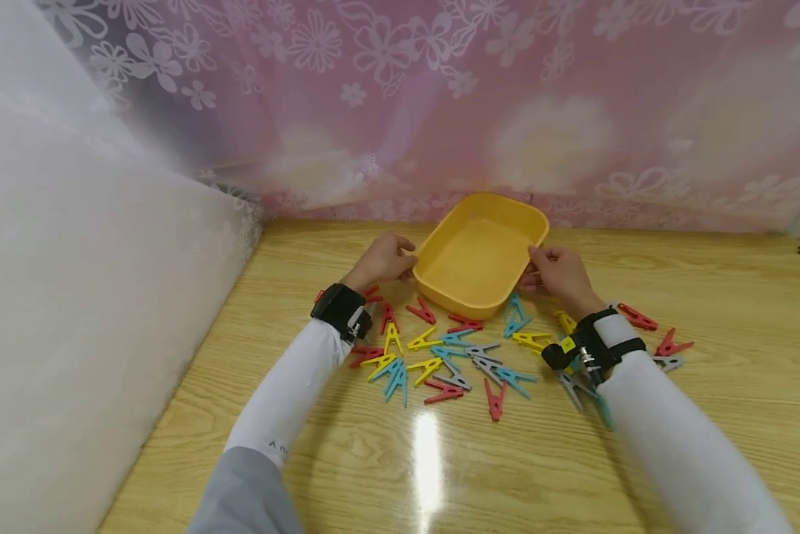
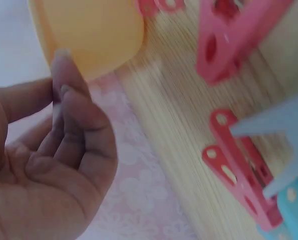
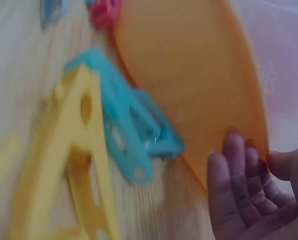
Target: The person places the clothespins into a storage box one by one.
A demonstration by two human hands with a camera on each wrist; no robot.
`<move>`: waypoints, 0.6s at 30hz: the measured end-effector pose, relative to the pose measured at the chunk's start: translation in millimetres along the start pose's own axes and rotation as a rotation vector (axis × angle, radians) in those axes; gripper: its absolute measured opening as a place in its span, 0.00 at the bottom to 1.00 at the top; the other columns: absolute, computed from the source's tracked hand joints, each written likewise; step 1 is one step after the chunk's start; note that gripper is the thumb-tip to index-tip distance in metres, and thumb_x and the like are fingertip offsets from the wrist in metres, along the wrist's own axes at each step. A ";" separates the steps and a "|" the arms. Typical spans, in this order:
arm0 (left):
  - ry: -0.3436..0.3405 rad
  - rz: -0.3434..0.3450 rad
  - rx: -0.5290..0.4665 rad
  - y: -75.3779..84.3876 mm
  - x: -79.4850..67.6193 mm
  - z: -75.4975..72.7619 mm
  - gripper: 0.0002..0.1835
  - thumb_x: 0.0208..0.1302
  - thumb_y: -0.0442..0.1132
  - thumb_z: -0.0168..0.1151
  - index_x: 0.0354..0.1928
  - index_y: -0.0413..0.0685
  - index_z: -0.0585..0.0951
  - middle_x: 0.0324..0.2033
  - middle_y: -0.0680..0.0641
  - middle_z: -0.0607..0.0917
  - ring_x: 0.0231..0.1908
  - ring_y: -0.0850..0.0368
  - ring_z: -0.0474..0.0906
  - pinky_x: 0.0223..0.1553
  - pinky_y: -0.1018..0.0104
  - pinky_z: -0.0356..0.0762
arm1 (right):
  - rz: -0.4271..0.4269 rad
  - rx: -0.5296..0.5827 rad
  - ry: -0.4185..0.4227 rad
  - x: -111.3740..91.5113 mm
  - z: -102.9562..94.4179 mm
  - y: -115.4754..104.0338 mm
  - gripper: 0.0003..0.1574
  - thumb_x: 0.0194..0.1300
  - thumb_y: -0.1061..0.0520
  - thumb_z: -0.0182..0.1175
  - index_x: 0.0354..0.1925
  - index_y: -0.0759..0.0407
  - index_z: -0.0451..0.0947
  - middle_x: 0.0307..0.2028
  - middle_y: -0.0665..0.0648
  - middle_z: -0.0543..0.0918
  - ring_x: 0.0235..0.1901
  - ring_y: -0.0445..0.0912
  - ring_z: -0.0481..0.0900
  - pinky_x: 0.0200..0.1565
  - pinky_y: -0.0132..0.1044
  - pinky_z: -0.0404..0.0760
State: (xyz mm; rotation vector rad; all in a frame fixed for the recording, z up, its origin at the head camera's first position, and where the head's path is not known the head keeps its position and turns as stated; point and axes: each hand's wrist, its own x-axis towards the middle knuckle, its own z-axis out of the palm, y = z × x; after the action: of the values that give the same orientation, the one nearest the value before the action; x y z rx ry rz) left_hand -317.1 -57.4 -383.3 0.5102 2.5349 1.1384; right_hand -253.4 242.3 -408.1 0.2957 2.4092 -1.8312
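A yellow-orange plastic basin [image 1: 483, 252] sits slightly turned near the back of the wooden table. My left hand [image 1: 385, 259] pinches its left rim; in the left wrist view that hand [image 2: 63, 150] has the thumb on one side of the basin wall [image 2: 98, 35] and curled fingers on the other. At the right rim my right hand [image 1: 560, 276] grips too, with thumb over the edge and fingers [image 3: 234, 155] against the outer wall. Inside, the basin shows a bare floor. Plastic clothespins lie close in front, among them a blue one [image 1: 515, 317] by the basin's right corner.
Red, yellow, blue and grey clothespins spread over the table [image 1: 346, 460] before the basin, several under my right wrist. A red clothespin [image 1: 637, 317] lies farther right. A flowered pink curtain [image 1: 400, 111] hangs behind, and a white sheet [image 1: 93, 259] stands on the left.
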 end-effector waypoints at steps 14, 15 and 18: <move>-0.175 0.070 0.181 28.7 -28.2 23.8 0.12 0.69 0.42 0.58 0.36 0.39 0.73 0.27 0.42 0.84 0.27 0.50 0.81 0.29 0.65 0.73 | -0.091 -0.326 0.027 19.8 -21.1 -6.7 0.35 0.73 0.40 0.46 0.56 0.70 0.73 0.42 0.67 0.80 0.31 0.44 0.82 0.39 0.45 0.82; -0.171 0.080 0.207 30.3 -29.3 25.0 0.12 0.69 0.43 0.58 0.35 0.40 0.73 0.26 0.44 0.84 0.26 0.52 0.80 0.28 0.67 0.71 | -0.093 -0.336 0.020 21.3 -22.4 -7.0 0.36 0.73 0.40 0.46 0.56 0.71 0.73 0.43 0.68 0.80 0.32 0.45 0.82 0.39 0.46 0.81; -0.165 0.090 0.257 34.8 -31.8 27.5 0.13 0.69 0.45 0.58 0.35 0.41 0.73 0.24 0.46 0.83 0.25 0.53 0.79 0.26 0.68 0.67 | -0.091 -0.350 0.001 24.5 -26.4 -8.5 0.37 0.72 0.39 0.47 0.56 0.71 0.73 0.44 0.70 0.80 0.33 0.47 0.83 0.39 0.47 0.81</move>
State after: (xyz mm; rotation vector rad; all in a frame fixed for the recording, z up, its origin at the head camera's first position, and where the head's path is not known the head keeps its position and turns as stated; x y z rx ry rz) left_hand -270.7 -32.1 -369.9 0.7555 2.5466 0.7646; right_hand -278.1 267.8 -397.8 0.1572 2.7214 -1.3995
